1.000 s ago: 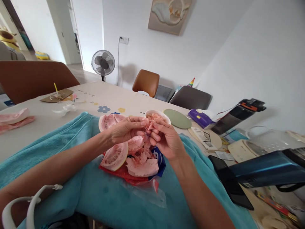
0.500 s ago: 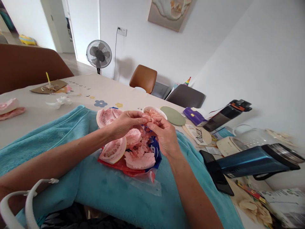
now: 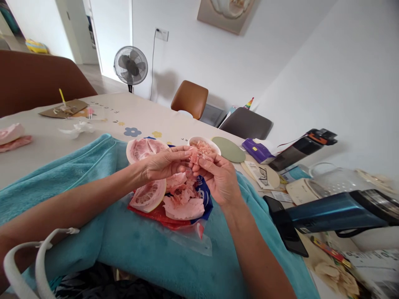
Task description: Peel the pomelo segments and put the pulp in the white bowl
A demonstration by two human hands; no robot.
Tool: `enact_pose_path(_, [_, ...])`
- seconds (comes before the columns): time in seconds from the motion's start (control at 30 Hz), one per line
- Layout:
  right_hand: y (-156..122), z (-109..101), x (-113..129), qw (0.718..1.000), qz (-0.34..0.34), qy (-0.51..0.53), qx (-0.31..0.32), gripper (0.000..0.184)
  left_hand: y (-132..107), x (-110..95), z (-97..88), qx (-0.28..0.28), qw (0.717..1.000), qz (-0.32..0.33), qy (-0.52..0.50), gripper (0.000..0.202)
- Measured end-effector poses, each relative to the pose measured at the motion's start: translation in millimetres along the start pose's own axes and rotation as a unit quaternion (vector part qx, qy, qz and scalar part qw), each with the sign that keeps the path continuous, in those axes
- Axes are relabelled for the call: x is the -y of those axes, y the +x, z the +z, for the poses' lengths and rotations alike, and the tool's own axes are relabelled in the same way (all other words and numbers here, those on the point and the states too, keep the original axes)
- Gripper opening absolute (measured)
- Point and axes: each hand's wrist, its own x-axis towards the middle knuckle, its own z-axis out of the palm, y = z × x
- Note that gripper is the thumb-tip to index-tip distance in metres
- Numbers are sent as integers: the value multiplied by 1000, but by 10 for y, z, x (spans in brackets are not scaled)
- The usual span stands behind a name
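Observation:
Between the fingertips of my left hand (image 3: 170, 162) and my right hand (image 3: 218, 172) is a small piece of pink pomelo flesh (image 3: 195, 156). Both hands pinch it, just in front of a white bowl (image 3: 217, 148) that holds loose pomelo pulp (image 3: 202, 146). Below my hands, a red and blue plastic bag (image 3: 156, 216) lies spread out, bearing peel and membrane scraps (image 3: 183, 207). One hollowed pomelo rind (image 3: 149, 195) rests on its left side, and another pink rind (image 3: 143, 148) sits behind my left wrist.
A teal blanket (image 3: 124, 249) covers the near side under the bag. To the right are a green round mat (image 3: 229, 149), a black phone (image 3: 285, 226), a blue bottle (image 3: 330, 211) and a dark bottle (image 3: 299, 149). Crumpled tissue (image 3: 77, 129) and peel (image 3: 12, 135) lie left.
My fingers have shifted slightly apart, and the pomelo piece now shows more between them. The view has tilted a little; the bag and rinds lie as before.

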Motion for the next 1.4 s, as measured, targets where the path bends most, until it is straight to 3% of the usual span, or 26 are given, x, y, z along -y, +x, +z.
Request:
enact_pose_path(0.13, [2, 0, -24, 996, -45, -50, -65, 17, -12, 12, 24, -30, 996, 51, 67, 15])
enact_pose_path(0.3, [1, -34, -79, 968, -98, -192, -125, 23, -64, 8, 79, -55, 959, 101, 260, 27])
enact_pose_path(0.47, [-17, -56, -84, 971, -105, -195, -86, 24, -80, 33, 105, -88, 950, 139, 267, 47])
enact_pose_path(0.63, [-40, -21, -12, 987, -63, -136, -50, 25, -89, 6, 105, -29, 943, 119, 310, 23])
enact_pose_path(0.87, [-18, -66, 41, 998, 35, -53, 22, 24, -113, -28, 144, -8, 935, 73, 347, 19])
enact_pose_path(1.27, [37, -83, -24, 997, 62, -53, 14, 32, -63, 102, 109, -65, 933, 76, 346, 15])
enact_pose_path(1.4, [10, -79, 2, 996, 68, -49, 40, 28, -50, 109, 87, -73, 935, 82, 338, 22])
